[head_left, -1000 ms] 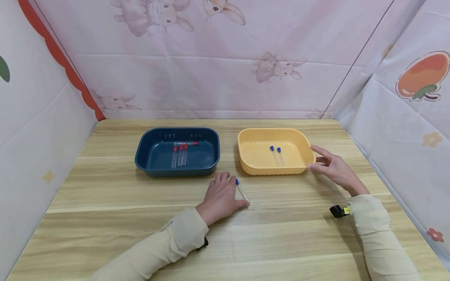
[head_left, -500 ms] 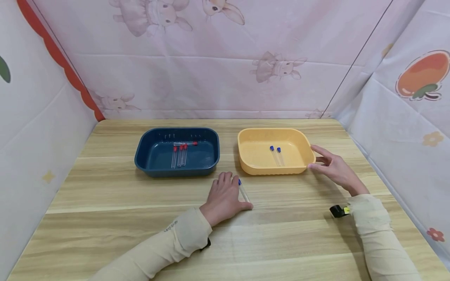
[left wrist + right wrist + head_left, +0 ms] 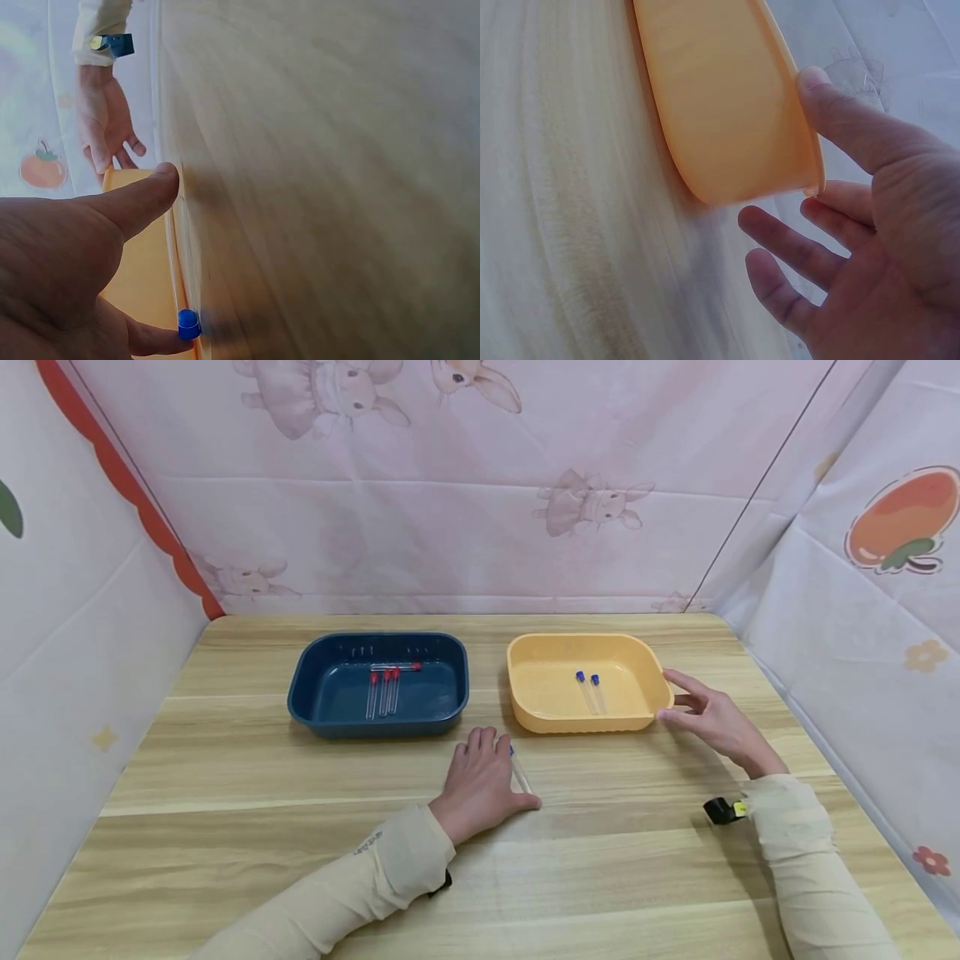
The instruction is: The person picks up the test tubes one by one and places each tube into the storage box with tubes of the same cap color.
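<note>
Just in front of the gap between two plastic bins, my left hand (image 3: 478, 783) spans a clear test tube (image 3: 521, 775) with a blue cap. Its thumb is at the bottom end and a fingertip at the cap, pinching the tube lengthwise. In the left wrist view the blue cap (image 3: 188, 324) touches that fingertip. My right hand (image 3: 716, 727) holds the right end of the yellow bin (image 3: 585, 725), thumb and a finger on its rim. Two blue-capped tubes (image 3: 590, 692) lie inside this bin. The dark blue bin (image 3: 375, 728) contains several red-capped tubes (image 3: 384, 692).
Both bins stand side by side toward the back of the wooden table (image 3: 247, 827). Printed fabric walls (image 3: 450, 543) enclose the table at the back and both sides. A black wrist device (image 3: 723, 811) sticks out beside the right sleeve.
My left hand and the blue-capped tube have shifted slightly right and toward the near side, mostly in the first half second. The right hand and both bins stay in place.
</note>
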Demonstrator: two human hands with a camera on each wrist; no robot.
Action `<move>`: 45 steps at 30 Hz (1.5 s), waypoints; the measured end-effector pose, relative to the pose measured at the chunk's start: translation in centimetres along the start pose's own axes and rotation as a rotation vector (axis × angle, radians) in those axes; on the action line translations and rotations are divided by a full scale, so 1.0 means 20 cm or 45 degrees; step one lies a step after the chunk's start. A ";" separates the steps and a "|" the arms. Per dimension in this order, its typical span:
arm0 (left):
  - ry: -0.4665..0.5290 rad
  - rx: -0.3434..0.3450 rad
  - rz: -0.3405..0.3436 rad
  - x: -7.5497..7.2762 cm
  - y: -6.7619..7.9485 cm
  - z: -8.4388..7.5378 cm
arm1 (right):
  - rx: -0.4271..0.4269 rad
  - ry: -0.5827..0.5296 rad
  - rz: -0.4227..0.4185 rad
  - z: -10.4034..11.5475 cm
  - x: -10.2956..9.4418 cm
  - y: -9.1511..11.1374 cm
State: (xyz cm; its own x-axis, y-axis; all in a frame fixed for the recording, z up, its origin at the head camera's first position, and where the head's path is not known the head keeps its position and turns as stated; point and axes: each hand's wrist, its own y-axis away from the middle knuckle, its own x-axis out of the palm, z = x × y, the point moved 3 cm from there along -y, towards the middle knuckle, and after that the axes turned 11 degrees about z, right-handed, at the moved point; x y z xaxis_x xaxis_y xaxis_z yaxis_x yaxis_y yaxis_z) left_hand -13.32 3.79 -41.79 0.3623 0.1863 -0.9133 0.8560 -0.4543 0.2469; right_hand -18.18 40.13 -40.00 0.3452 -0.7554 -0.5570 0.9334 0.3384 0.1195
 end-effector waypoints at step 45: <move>0.251 0.337 -0.020 -0.18 0.05 -0.04 | 0.009 -0.013 -0.003 0.00 0.00 0.00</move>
State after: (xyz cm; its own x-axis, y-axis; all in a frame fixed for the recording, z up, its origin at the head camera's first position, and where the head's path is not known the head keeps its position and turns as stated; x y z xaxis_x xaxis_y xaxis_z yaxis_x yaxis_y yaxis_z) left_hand -13.54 3.34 -37.94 0.4362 0.3484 -0.8297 0.7460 -0.6555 0.1170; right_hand -18.16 40.05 -39.95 0.3442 -0.7619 -0.5487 0.9347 0.3329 0.1241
